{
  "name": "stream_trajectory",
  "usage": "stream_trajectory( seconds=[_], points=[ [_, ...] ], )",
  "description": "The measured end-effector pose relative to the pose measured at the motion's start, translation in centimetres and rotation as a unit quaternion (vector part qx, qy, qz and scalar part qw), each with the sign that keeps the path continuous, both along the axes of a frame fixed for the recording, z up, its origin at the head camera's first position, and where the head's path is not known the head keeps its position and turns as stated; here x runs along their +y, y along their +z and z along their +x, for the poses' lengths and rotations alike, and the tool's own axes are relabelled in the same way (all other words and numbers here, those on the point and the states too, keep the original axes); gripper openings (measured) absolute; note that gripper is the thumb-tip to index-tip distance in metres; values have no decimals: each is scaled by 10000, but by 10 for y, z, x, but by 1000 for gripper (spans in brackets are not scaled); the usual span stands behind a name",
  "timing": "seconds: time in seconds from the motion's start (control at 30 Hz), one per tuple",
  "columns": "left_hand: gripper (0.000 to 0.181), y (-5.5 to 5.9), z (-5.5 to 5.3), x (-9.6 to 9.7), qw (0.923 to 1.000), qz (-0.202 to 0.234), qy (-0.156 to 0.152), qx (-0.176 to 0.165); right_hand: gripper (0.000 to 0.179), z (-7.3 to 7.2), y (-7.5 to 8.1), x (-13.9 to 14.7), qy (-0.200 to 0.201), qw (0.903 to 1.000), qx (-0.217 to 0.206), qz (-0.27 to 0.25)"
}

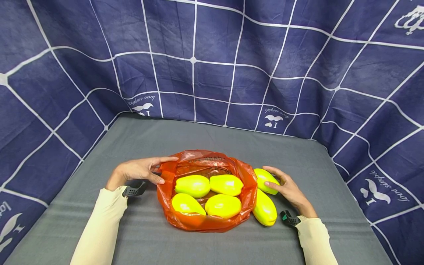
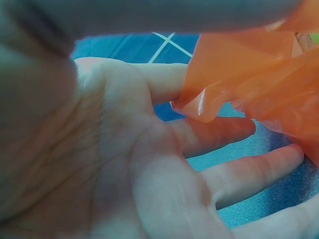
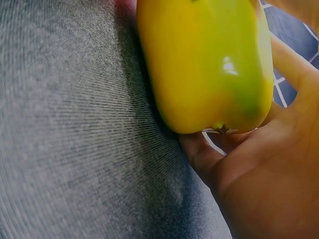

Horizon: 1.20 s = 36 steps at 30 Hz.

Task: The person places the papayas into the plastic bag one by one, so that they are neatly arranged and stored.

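Several yellow papayas (image 1: pixel 223 206) lie inside an open red plastic bag (image 1: pixel 169 215). My left hand (image 1: pixel 137 171) is at the bag's left rim, fingers extended. In the left wrist view, the orange-looking film (image 2: pixel 249 69) lies between the thumb and the straight fingers (image 2: pixel 254 174). To the right of the bag, my right hand (image 1: pixel 291 189) holds a papaya (image 1: pixel 262 178), thumb on its near side and fingers on its far side. The right wrist view shows this papaya (image 3: pixel 207 69) with a green patch and a stem scar. Another papaya (image 1: pixel 265 209) lies against the bag's right side.
A grey cloth (image 1: pixel 205 138) covers the table under the bag. Dark blue curtains with white grid lines (image 1: pixel 218 48) hang behind and at both sides.
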<state>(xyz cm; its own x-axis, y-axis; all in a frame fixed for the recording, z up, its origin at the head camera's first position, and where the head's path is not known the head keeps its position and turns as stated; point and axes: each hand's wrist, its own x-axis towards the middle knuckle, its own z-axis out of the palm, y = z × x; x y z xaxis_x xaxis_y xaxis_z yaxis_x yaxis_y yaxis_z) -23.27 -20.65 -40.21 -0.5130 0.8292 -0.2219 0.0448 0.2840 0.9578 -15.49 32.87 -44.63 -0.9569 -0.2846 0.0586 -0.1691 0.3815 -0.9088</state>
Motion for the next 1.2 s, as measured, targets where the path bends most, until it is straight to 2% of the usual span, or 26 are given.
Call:
stream_trajectory(
  seconds=[0.9, 1.2],
  points=[
    [93, 0, 0, -1, 9998, 171, -88, -21, 51, 3, 19, -3, -400, 9991, 8, -101],
    [94, 0, 1, 0, 9998, 171, -66, -126, 50, 1, 24, -2, -438, 9983, 358, 105]
  ],
)
